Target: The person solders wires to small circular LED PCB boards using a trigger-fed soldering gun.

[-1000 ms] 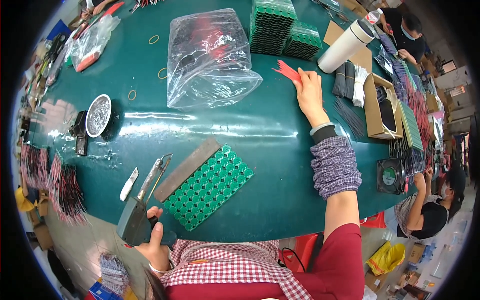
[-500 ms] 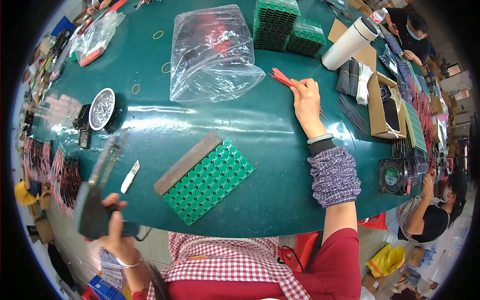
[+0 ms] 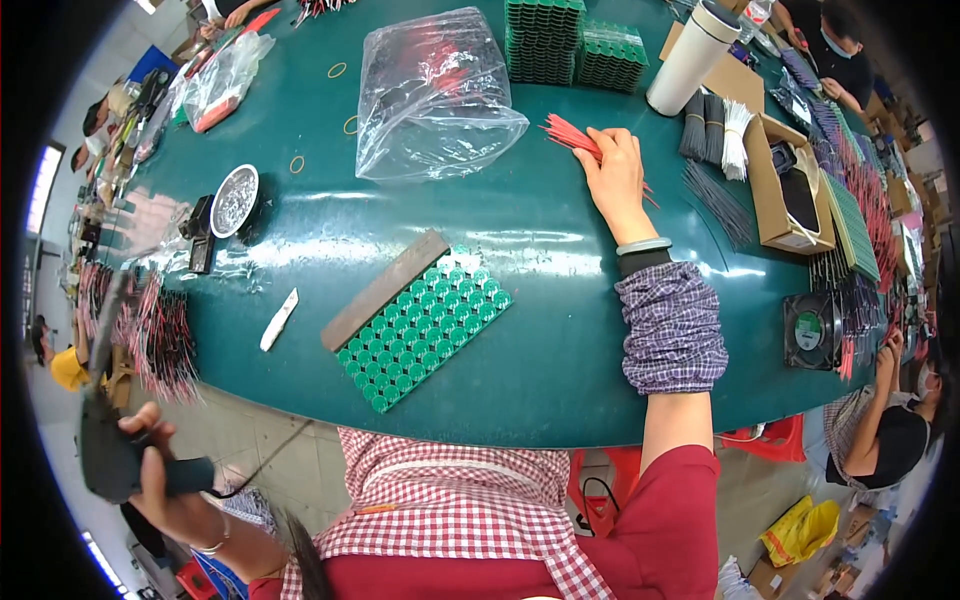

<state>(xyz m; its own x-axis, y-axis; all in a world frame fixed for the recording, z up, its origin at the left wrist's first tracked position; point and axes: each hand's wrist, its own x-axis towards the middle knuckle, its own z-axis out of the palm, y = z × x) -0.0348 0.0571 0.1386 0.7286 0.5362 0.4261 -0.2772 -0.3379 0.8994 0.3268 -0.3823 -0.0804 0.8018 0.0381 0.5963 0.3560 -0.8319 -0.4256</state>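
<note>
At lower left, the left hand [image 3: 170, 500] has its grip wrapped round a soldering gun [image 3: 105, 445], outside the near edge of the worktop [image 3: 570, 375]. Mid-frame lies a green board [image 3: 425, 330] beside a dark bar [image 3: 385, 290]; no wires show on it. Open room lies to its right. Farther, upper right of centre, the right hand [image 3: 615, 180] pinches red wires [image 3: 570, 137].

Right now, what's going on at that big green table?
A person's left hand holds a soldering gun at the far left, away from the green panel. The right hand pinches a bunch of red wires. Neither hand touches the panel, which lies on the table with a bar along one side. A knife lies to its left.
</note>
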